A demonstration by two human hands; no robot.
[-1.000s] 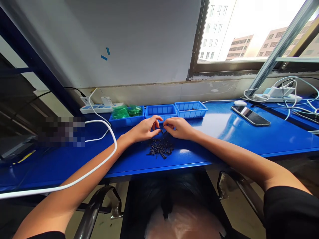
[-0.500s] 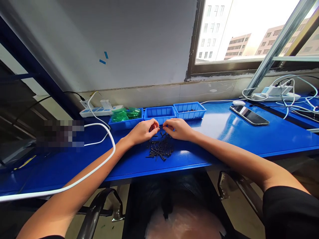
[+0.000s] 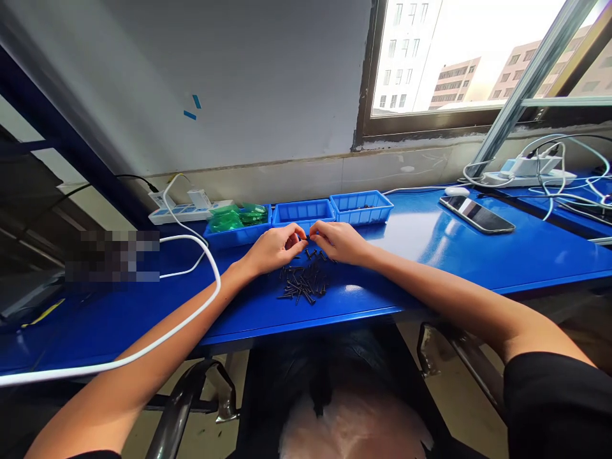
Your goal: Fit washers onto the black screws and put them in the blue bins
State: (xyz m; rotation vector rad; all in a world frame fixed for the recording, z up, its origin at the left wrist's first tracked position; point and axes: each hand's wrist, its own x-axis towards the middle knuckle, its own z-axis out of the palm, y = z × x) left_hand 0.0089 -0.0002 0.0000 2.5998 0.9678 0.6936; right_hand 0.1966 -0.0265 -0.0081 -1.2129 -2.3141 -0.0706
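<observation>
Grey wall (image 3: 268, 89) fills the upper left of the frame, with a window (image 3: 430, 64) at upper right. Across the middle runs a blue desk (image 3: 530, 261). Just above centre stand, side by side, the left bin (image 3: 234, 239) holding green packets (image 3: 227, 220), the middle bin (image 3: 303, 210), and the right bin (image 3: 366, 217) with some dark bits (image 3: 367, 207) inside. Right of centre lies a phone (image 3: 478, 214).

At the centre, the person's left hand (image 3: 277, 247) and right hand (image 3: 340, 243) nearly meet at the fingertips, before the middle bin. Below them lies a loose pile of black screws (image 3: 306, 287). Smallest is a dark piece (image 3: 305, 239), likely a screw, apparently pinched by left thumb and forefinger; whether the right fingers grip it too cannot be told.

A light pinch near one end should serve best, leaving the other end free for the right fingertips. Keeping both hands low over the desk would make a slip harmless; one hand should hold firmly before the other lets go.
</observation>
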